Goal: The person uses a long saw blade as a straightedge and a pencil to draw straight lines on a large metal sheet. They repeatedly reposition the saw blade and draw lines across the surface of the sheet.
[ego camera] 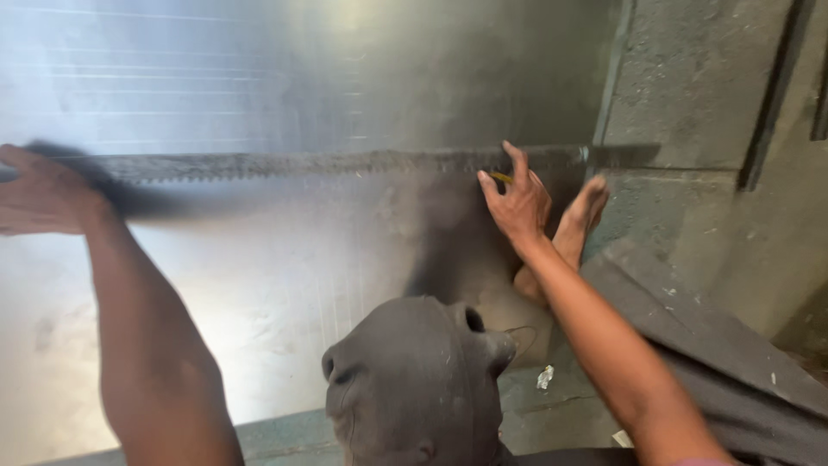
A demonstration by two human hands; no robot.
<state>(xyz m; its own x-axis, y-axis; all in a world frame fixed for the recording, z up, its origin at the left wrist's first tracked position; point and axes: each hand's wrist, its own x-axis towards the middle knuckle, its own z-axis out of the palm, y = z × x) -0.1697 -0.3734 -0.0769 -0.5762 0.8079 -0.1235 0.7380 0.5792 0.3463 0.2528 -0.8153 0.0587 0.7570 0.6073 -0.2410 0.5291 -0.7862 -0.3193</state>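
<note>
Two hands: both bare, both reaching forward onto one large sheet of dull grey metal.
Sheet: the flat, smooth, faintly scuffed grey metal sheet [259,250] lies under both hands and spreads from beyond the left hand past the right hand; fine parallel lines cross its far part.
Straightedge: a long, thin, dark metal strip with a rough, toothed-looking near edge [345,161] lies flat on the sheet, running from the left hand across to just past the right hand's fingertips.
Left hand: the left hand [43,194] rests at the strip's left end, fingers loosely curled with the palm down; it is blurred, so I cannot tell whether it grips the strip or only presses on it.
Right hand: the right hand [516,200] is spread against the sheet, its raised fingers touching the strip near its right end, with a small yellow pencil-like stick [501,177] pinched between thumb and fingers.
Foot: a bare foot [573,226] lies just right of the right hand, toes near the strip's end.
Knee: a bent knee in dusty grey cloth [414,380] sits nearer than both hands, between the forearms.
Wall: a rough grey concrete wall [690,95] stands beyond and right of the right hand.
</note>
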